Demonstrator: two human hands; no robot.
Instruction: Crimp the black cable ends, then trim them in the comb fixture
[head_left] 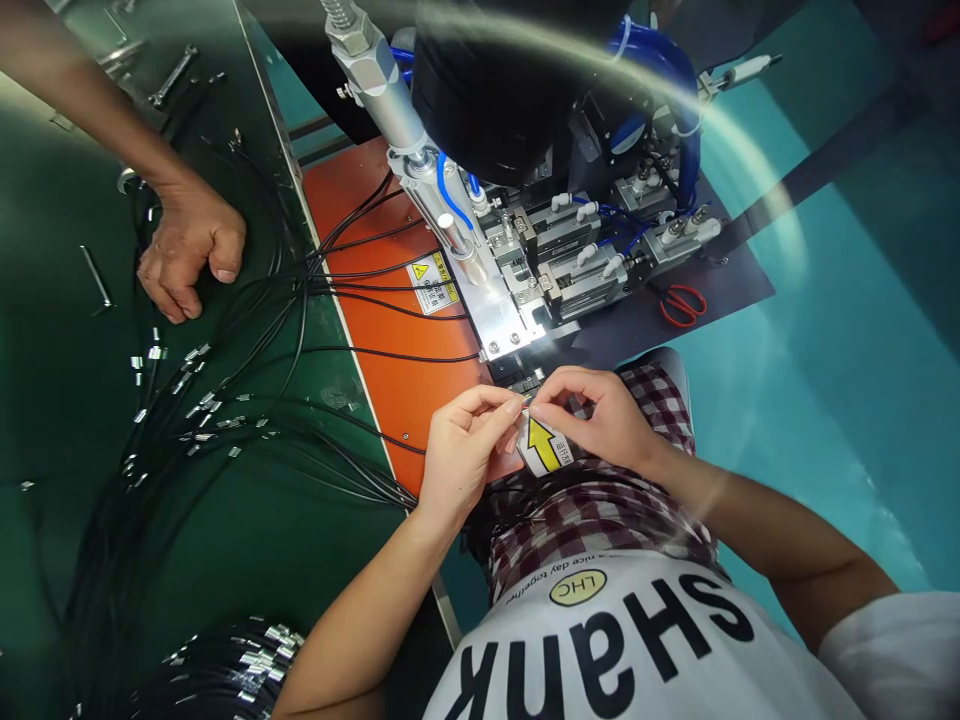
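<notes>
My left hand (463,447) and my right hand (600,412) meet just below the machine's metal front plate (501,322). Both pinch a small part between thumb and fingertips; it is too small to name. Under the fingers sits a white sticker with a yellow arrow (546,445). Thin black cables (375,290) run from the machine out over the green table (60,400) on my left. Each hand is closed in a pinch.
Another person's hand (191,250) rests as a loose fist on the green table among black cables with metal ends (202,410). An orange mat (397,370) lies under the machine. Red scissors (682,305) lie to the right. More bundled cables (232,665) sit at the lower left.
</notes>
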